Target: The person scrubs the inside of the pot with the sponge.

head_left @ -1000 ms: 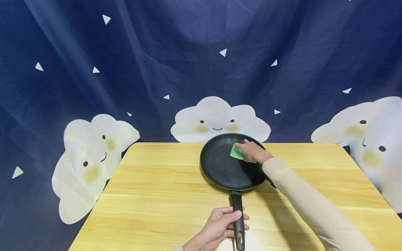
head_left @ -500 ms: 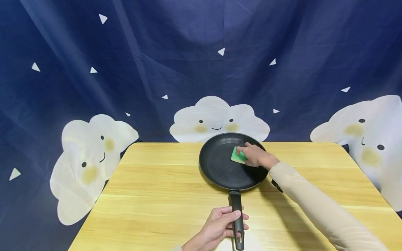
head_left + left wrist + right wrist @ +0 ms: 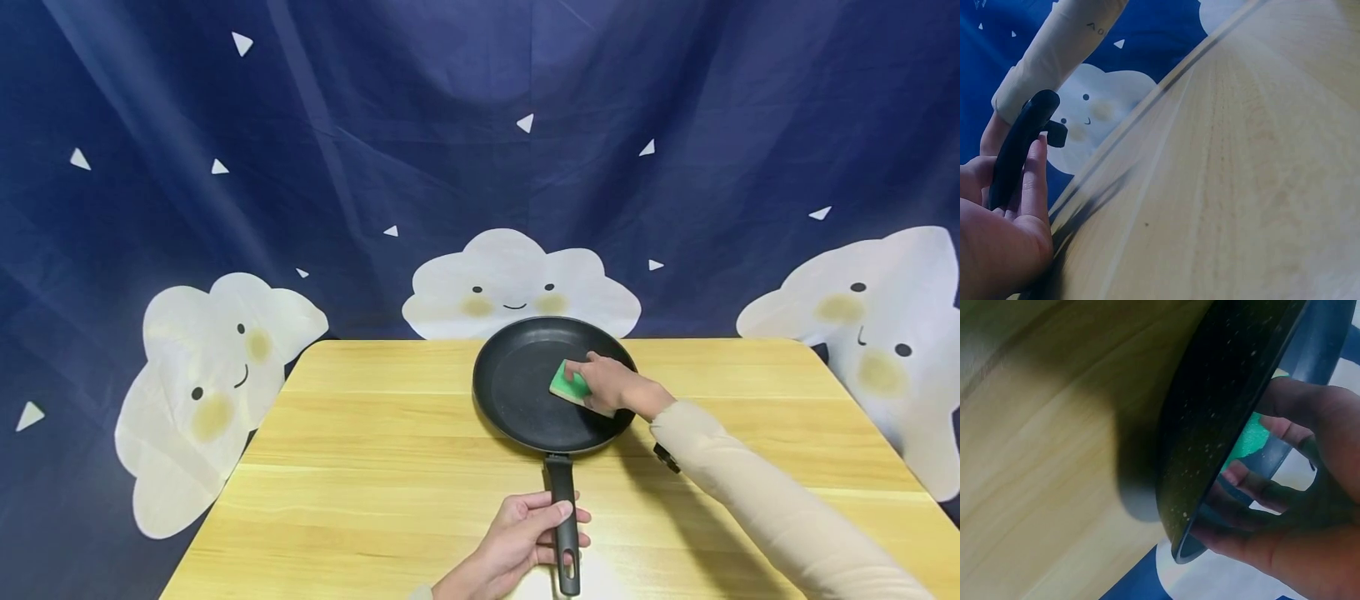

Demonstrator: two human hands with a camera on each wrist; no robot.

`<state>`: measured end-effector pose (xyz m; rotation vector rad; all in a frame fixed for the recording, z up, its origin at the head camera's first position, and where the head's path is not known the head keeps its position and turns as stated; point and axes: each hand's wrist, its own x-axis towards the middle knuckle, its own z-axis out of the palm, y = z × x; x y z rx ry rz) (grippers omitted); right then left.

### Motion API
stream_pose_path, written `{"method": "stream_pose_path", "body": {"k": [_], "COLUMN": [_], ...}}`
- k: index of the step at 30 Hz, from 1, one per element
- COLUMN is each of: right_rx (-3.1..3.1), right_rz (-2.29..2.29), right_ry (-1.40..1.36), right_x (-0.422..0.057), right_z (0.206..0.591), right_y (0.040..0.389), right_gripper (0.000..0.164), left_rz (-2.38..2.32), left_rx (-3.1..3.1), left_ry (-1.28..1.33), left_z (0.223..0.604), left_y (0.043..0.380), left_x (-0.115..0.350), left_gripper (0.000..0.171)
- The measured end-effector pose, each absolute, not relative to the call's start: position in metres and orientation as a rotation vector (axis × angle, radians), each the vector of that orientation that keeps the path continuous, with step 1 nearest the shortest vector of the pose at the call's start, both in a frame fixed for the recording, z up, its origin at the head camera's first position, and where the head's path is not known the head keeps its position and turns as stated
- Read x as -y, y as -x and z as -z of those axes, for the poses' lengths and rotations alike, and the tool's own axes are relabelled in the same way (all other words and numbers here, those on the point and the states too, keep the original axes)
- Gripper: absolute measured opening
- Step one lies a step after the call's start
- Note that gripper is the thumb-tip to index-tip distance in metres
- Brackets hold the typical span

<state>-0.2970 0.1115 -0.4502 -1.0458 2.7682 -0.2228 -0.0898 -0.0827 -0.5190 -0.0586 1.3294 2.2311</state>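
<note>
A black frying pan [image 3: 510, 396] lies over the wooden table, its handle [image 3: 564, 537] pointing toward me. My left hand [image 3: 517, 533] grips that handle, thumb on top and fingers passing underneath; the left wrist view shows the handle [image 3: 1021, 147] rising from between thumb and fingers. Inside the pan, right of its middle, is a sponge [image 3: 567, 383] with a green top and a paler lower layer. My right hand [image 3: 609, 382] holds it from the right, fingers partly covering it. In the right wrist view the pan wall [image 3: 1216, 425] hides part of the sponge [image 3: 1250, 439].
The table [image 3: 360, 467] has light wood grain, and its far edge runs just behind the pan. Beyond it hangs a dark blue curtain [image 3: 420, 108] printed with smiling clouds [image 3: 517, 275] and small white triangles. A beige right sleeve [image 3: 765, 492] crosses over the table's right half.
My right hand and the sponge have slid nearer to me across the pan's inside, toward the handle side. The left hand keeps its grip on the handle.
</note>
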Motion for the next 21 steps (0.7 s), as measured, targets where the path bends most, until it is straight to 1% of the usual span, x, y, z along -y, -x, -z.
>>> {"method": "stream_pose_path", "body": {"k": [21], "right_rx": [-2.628], "right_rz": [0.314], "right_ry": [1.080], "right_x": [-0.102], "right_z": [0.440], "right_y": [0.263], "right_gripper": [0.033], "left_rz": [-2.220], "left_rx": [-1.326], "left_ry": [0.059], "left_z": [0.516], "left_y": [0.090], "left_x": [0.084], "left_gripper": [0.042]}}
